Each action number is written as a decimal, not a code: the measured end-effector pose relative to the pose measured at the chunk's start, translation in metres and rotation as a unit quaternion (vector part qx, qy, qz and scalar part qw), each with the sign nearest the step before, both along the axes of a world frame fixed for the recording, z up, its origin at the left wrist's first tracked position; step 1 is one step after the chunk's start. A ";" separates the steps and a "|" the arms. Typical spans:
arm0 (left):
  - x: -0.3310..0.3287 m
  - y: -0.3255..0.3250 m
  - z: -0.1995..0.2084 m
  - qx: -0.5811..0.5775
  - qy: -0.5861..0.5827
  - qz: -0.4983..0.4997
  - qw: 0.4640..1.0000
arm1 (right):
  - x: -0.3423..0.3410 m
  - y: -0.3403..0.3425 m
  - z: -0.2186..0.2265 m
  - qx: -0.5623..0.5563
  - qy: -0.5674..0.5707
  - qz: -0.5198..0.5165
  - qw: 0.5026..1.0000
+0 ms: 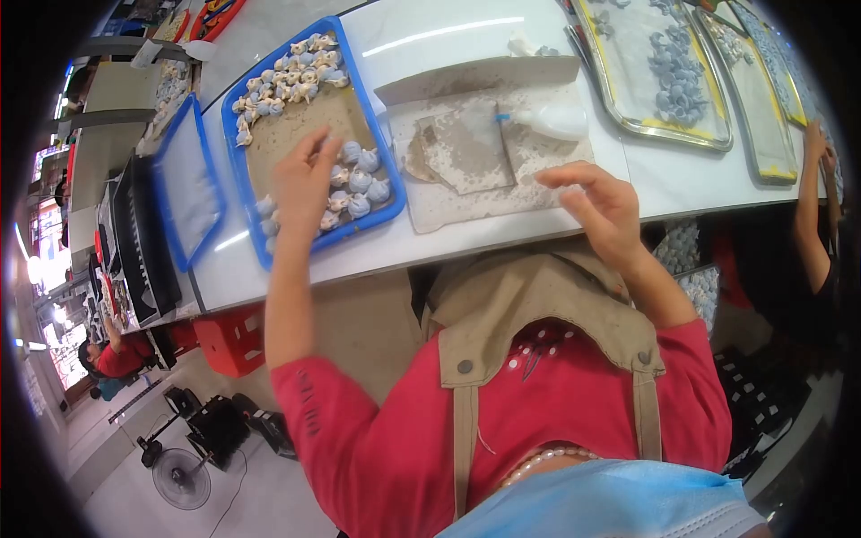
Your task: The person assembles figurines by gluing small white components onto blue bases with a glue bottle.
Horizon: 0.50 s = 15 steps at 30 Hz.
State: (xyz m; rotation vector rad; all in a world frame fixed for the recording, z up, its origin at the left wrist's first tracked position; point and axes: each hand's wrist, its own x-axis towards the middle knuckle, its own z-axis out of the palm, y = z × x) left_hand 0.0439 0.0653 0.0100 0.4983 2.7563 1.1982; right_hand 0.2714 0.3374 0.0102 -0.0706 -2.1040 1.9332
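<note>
My left hand (303,175) is over a blue-rimmed tray (369,99). Its fingers are loosely bent and apart, slightly blurred, and I see nothing between them. Small cream-and-grey pieces (296,76), perhaps little figurines, are grouped along the tray's far end. Rounder grey-blue shell-like pieces (360,179) sit at its near end, beside my hand. My right hand (596,206) hovers by the near right edge of a stained work board (439,211), thumb and fingers apart with nothing visible in them. On the board lies a white squeeze bottle (554,121) with a blue tip.
Right of the board, a metal-rimmed tray (722,139) holds grey-blue petal-like pieces, with more trays beyond. Another blue-rimmed tray (215,211) stands at the left. Another person's arm (810,211) reaches in at far right. A red stool (230,341) stands below the table.
</note>
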 end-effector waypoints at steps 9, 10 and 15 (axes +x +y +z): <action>-0.051 0.038 -0.004 -0.216 0.248 -0.083 0.941 | -0.020 0.027 0.009 0.173 0.003 -0.129 0.976; -0.058 0.043 -0.008 -0.182 0.328 -0.123 0.919 | -0.025 0.030 0.011 0.243 0.003 -0.152 0.958; -0.079 0.051 -0.024 -0.261 0.295 -0.129 0.910 | -0.050 0.047 -0.001 0.456 0.081 -0.204 0.863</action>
